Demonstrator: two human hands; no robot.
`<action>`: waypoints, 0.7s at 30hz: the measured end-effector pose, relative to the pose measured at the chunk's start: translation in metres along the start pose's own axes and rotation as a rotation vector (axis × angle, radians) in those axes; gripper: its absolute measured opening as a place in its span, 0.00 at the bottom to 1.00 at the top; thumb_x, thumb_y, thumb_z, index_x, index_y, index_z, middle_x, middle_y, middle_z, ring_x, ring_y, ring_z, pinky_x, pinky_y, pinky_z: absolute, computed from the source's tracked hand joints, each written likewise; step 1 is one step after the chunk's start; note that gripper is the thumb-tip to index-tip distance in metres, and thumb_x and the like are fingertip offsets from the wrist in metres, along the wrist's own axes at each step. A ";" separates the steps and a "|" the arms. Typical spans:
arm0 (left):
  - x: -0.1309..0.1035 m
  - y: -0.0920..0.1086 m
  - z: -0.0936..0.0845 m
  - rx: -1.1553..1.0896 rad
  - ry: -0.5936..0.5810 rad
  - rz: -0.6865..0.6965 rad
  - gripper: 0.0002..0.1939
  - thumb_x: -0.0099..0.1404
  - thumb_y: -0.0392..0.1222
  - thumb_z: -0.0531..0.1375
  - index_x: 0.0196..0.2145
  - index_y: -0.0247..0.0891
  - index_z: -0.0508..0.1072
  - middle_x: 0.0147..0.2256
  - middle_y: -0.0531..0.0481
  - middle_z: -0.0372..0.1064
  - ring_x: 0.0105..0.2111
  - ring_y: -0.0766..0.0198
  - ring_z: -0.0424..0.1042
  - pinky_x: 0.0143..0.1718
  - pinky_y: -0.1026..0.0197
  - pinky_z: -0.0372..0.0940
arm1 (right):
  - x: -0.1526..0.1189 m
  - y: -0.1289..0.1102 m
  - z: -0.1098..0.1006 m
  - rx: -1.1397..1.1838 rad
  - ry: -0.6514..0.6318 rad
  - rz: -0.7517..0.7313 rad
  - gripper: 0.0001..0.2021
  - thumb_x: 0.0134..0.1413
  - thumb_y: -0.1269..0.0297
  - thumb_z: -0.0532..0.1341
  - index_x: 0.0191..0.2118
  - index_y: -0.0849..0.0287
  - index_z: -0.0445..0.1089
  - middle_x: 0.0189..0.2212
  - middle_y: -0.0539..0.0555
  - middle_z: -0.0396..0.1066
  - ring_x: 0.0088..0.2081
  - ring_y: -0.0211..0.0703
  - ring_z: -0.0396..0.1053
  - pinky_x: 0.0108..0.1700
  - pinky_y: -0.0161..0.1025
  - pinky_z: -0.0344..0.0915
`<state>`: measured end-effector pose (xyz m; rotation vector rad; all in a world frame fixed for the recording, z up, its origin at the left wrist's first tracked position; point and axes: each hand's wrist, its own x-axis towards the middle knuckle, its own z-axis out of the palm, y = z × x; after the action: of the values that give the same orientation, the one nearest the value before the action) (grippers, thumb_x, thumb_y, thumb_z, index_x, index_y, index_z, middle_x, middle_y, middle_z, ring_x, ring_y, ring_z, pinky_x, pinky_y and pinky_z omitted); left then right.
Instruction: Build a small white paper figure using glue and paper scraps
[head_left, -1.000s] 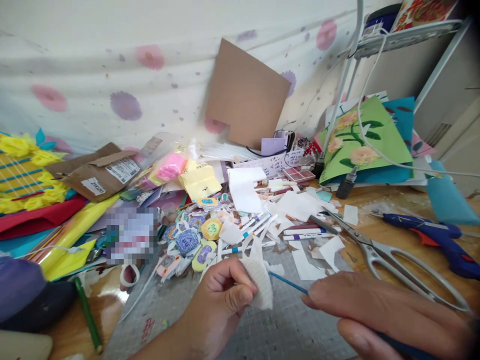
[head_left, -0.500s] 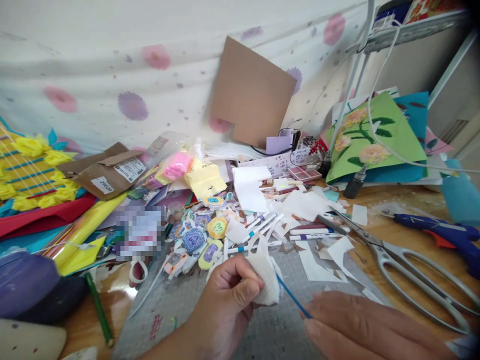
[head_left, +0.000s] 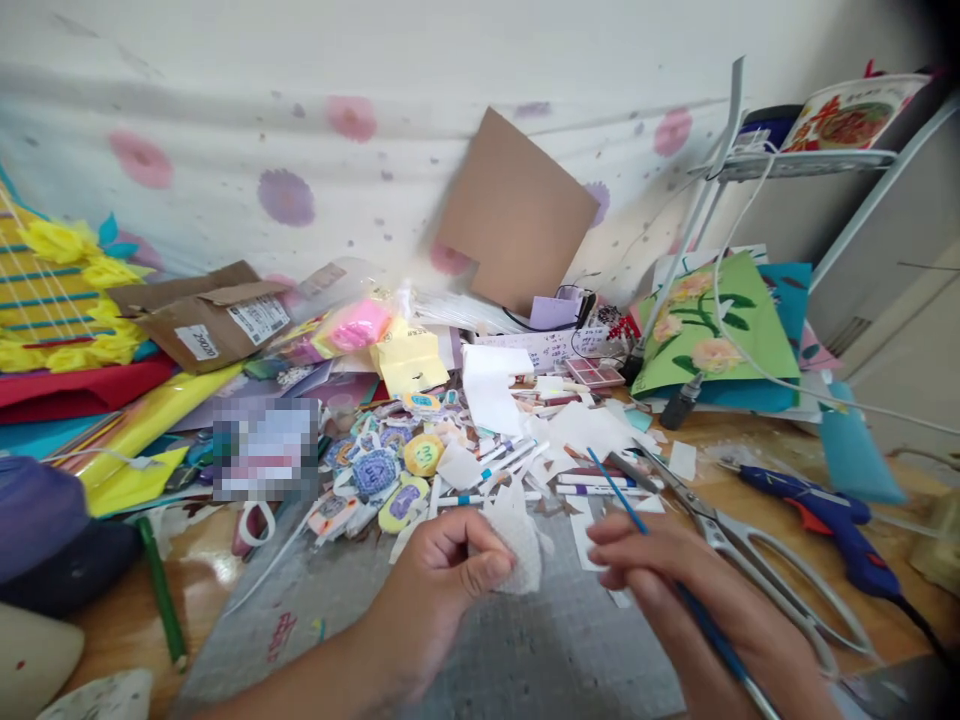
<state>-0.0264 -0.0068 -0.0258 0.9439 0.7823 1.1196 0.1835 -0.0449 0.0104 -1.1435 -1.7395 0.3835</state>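
Surface: grey mat (head_left: 277, 580) on a wooden table (head_left: 214, 545)
Left hand (head_left: 450, 570): pinching a white textured piece (head_left: 519, 545) above the mat
Right hand (head_left: 675, 580): holding a slim blue tool (head_left: 630, 510), tip apart from the piece
Beyond: painted tags (head_left: 375, 470), markers (head_left: 510, 455), paper scraps
Right side: scissors (head_left: 739, 540), blue glue gun (head_left: 817, 505)
Back: brown board (head_left: 517, 210) against flowered cloth (head_left: 285, 150)

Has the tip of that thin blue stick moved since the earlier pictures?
Yes: the blue stick now has its tip farther forward, closer to the blades of the scissors.
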 end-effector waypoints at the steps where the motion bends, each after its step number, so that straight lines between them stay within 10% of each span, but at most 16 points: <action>1: 0.000 -0.001 -0.001 0.052 -0.008 0.009 0.13 0.49 0.46 0.69 0.21 0.35 0.71 0.20 0.55 0.65 0.24 0.69 0.59 0.27 0.65 0.52 | 0.005 -0.001 0.005 0.074 -0.046 0.093 0.04 0.56 0.63 0.58 0.36 0.50 0.70 0.38 0.53 0.75 0.37 0.45 0.74 0.35 0.33 0.71; 9: -0.002 0.001 -0.001 0.192 -0.105 0.033 0.13 0.52 0.47 0.67 0.22 0.36 0.71 0.22 0.53 0.66 0.26 0.65 0.62 0.29 0.63 0.54 | 0.014 0.009 0.042 0.721 -0.124 0.477 0.11 0.46 0.66 0.68 0.29 0.55 0.62 0.30 0.46 0.70 0.30 0.34 0.66 0.32 0.29 0.64; 21: -0.001 0.001 -0.003 0.087 -0.113 0.016 0.10 0.52 0.44 0.67 0.22 0.36 0.73 0.23 0.53 0.67 0.26 0.66 0.63 0.30 0.63 0.55 | 0.010 0.010 0.036 0.975 -0.202 0.637 0.10 0.47 0.66 0.67 0.30 0.56 0.63 0.31 0.47 0.70 0.31 0.34 0.65 0.33 0.31 0.61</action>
<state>-0.0296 -0.0069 -0.0263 1.0781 0.7371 1.0432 0.1574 -0.0230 -0.0084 -0.8809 -1.0308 1.5724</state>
